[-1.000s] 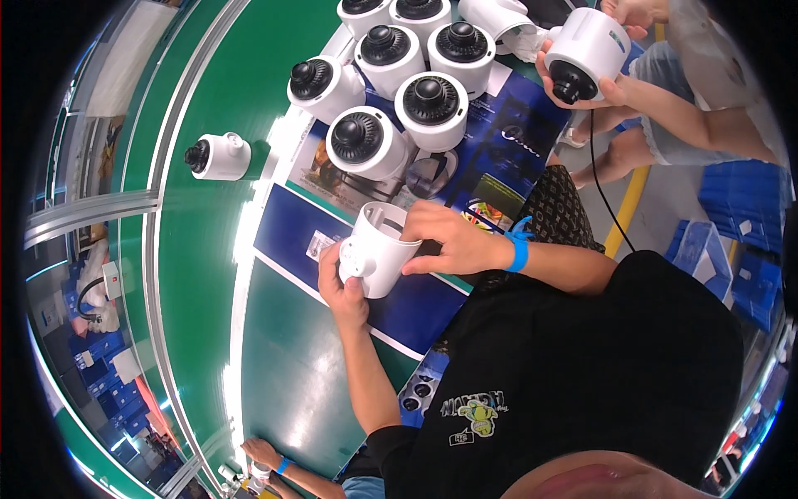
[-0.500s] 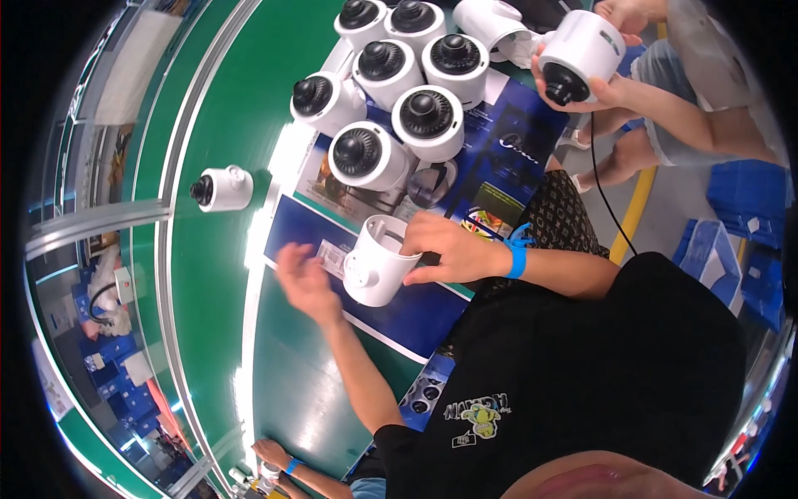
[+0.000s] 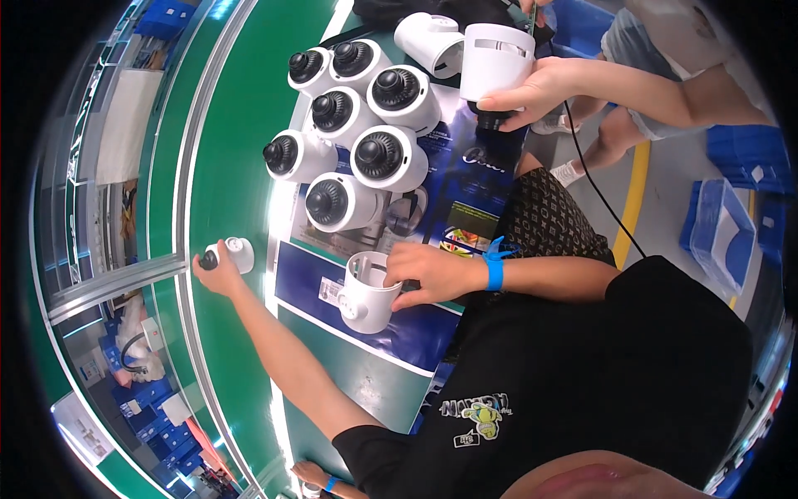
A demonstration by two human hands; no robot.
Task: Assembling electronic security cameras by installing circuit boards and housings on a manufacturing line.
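White plastic dominates my view: a white camera housing (image 3: 366, 298), open at the top and empty inside, stands on the dark blue printed mat (image 3: 432, 333) directly ahead of the torso. I note the right hand (image 3: 428, 273) resting on that housing's rim, fingers curled over its near edge in a loose hold; a blue wristband (image 3: 495, 268) sits on the wrist. The left hand (image 3: 214, 273) is stretched out across the green conveyor belt (image 3: 224, 166), well apart from the housing, and is closed around a single white dome camera (image 3: 231, 254) lying on the belt. Its dark lens end points toward the belt's outer rail; I cannot tell how firmly the fingers grip it.

Beyond the housing, I count seven assembled dome cameras (image 3: 378, 156) clustered close together on the mat, each white-bodied with a black lens dome facing up and outward, several touching one another. An eighth white shell (image 3: 431, 41) lies on its side at the far end of the group.

At the far edge, another person's hand (image 3: 532, 87) holds a white cylindrical housing (image 3: 497, 51) upright, with a black cable (image 3: 594, 179) trailing down from it. Blue plastic bins (image 3: 721, 229) stand on the floor to the right. A further hand with a blue band (image 3: 312, 476) shows at the lower edge of the belt.
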